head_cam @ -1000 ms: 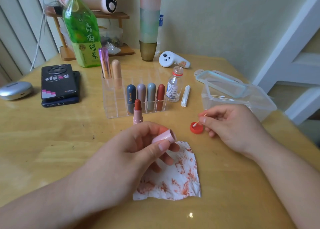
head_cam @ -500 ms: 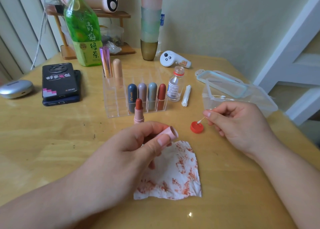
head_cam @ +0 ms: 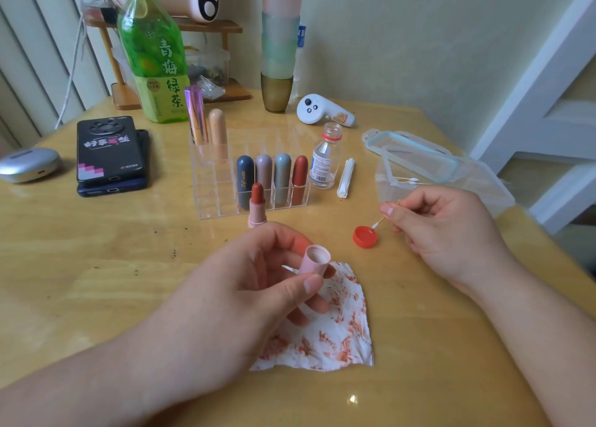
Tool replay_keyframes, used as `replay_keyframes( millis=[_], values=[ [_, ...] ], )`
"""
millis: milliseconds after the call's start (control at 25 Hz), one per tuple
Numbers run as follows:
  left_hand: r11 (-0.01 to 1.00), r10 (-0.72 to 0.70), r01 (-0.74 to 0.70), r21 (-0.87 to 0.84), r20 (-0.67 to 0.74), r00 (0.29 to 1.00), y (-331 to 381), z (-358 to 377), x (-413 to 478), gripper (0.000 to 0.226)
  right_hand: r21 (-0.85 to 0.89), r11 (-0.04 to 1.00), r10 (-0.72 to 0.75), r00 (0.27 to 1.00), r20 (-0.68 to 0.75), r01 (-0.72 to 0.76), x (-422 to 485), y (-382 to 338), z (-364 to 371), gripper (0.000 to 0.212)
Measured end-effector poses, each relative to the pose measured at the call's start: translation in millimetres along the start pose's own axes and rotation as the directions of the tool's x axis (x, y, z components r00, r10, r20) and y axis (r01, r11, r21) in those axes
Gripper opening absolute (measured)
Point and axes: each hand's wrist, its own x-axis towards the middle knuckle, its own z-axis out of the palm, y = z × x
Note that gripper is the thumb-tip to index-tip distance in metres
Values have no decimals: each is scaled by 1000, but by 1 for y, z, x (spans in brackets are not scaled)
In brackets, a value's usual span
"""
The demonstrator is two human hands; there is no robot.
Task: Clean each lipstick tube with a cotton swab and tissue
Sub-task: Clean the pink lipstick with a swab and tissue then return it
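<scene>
My left hand (head_cam: 245,284) grips the pink lipstick cap (head_cam: 314,262) round its barrel, open mouth up, over the stained tissue (head_cam: 338,330) on the table (head_cam: 96,281). Light, stiff, probably slick plastic, so I hold the sides. My right hand (head_cam: 448,233) fingers (head_cam: 388,208) pinch the cotton swab (head_cam: 378,222), tip in the red lid (head_cam: 365,237). The stick is thin and likely bendy.

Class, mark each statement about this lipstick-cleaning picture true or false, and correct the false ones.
1. The left hand holds a pink lipstick cap. True.
2. The cotton swab in the right hand touches the tissue. False: its tip is at the red bottle cap.
3. The tissue is clean. False: it has red smears.
4. An uncapped lipstick stands upright in front of the clear organizer. True.
5. The small clear bottle is capped. False: its neck is open.
</scene>
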Motion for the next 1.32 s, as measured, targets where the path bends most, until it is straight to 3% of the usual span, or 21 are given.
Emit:
replay_keyframes(
  millis=[120,320,720,960,1120,1320],
  values=[
    [1000,-22,22,17,-3,1000,2,0,0,13,93,994,54,998,-12,-53,0,2,0,24],
    [999,-46,47,7,-16,999,2,-1,0,17,199,971,122,990,70,-134,-1,4,2,6],
    [996,-68,68,-56,-9,998,4,-1,0,19,287,940,181,983,37,-184,2,3,0,9],
    [992,-90,90,-91,-3,996,2,-1,0,28,488,834,239,966,98,-256,2,-2,1,8],
    [989,-117,116,-94,-11,993,3,0,1,19,603,709,287,930,228,-366,2,-5,-4,13],
    [986,-102,101,-129,-1,995,5,0,3,25,570,716,302,915,268,-403,2,-3,-5,18]
  ],
)
